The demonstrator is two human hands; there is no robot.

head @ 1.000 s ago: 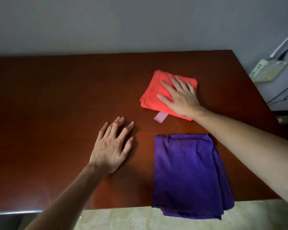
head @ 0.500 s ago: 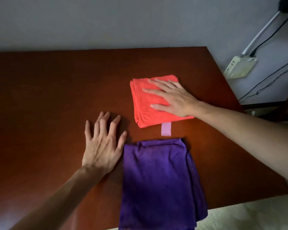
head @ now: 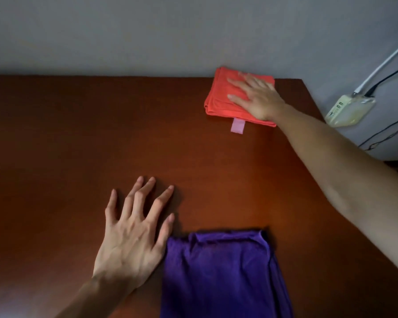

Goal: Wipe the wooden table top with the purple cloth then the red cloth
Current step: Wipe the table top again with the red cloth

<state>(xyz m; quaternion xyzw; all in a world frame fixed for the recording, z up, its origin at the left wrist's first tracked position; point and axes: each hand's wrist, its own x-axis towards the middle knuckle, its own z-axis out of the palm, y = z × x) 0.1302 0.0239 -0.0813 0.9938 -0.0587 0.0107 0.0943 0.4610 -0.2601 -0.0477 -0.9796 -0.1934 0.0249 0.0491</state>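
The folded red cloth (head: 221,97) lies at the far right corner of the dark wooden table top (head: 78,145), against the back edge, with a pink tag sticking out of its near side. My right hand (head: 257,97) presses flat on it with straight fingers. The folded purple cloth (head: 221,274) lies at the near edge, running out of the bottom of the view. My left hand (head: 131,235) rests flat on the wood with spread fingers, its thumb side next to the purple cloth's left edge.
A grey wall runs behind the table. Off the table's right edge sits a pale power strip (head: 349,110) with a white cable and thin black wires. The table's right edge slants down toward the near right.
My right hand has slid the red cloth away from me to the far right corner. The left hand stays flat beside the purple cloth. The view has shifted.
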